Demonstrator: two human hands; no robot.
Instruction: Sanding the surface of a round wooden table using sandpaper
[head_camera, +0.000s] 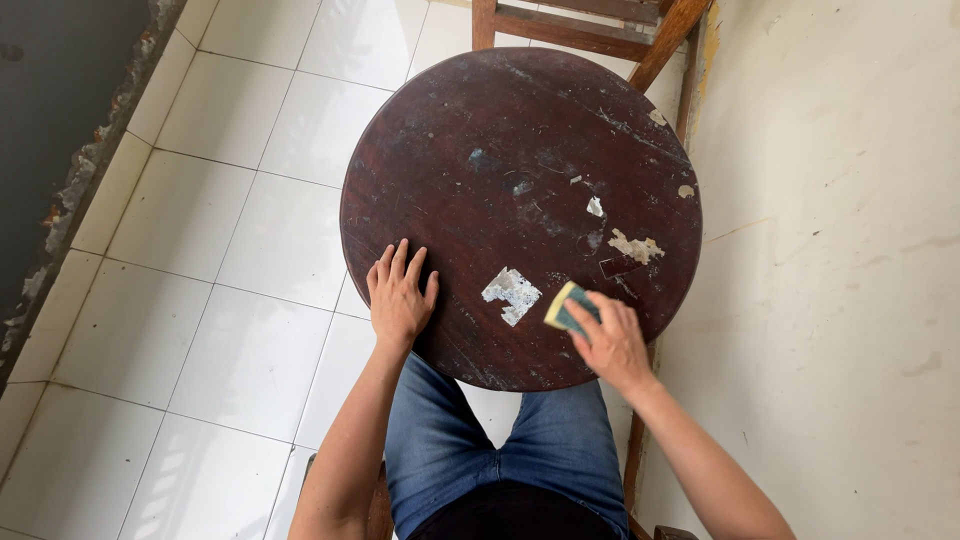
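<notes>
A round dark wooden table (500, 130) with a scratched, worn top stands in front of me. My left hand (400, 297) lies flat on its near left edge, fingers spread, holding nothing. My right hand (608, 340) grips a yellow and green sponge (560, 307) and presses it on the tabletop near the right front edge. Just left of the sponge is a whitish patch of stuck residue (512, 293). More pale patches (636, 246) lie further back on the right.
A wooden chair (590, 30) stands behind the table. A cream wall (840, 250) runs close along the right. White floor tiles (220, 250) spread to the left, with a rough dark ledge (60, 210) at the far left. My jeans-clad legs (500, 450) sit under the table edge.
</notes>
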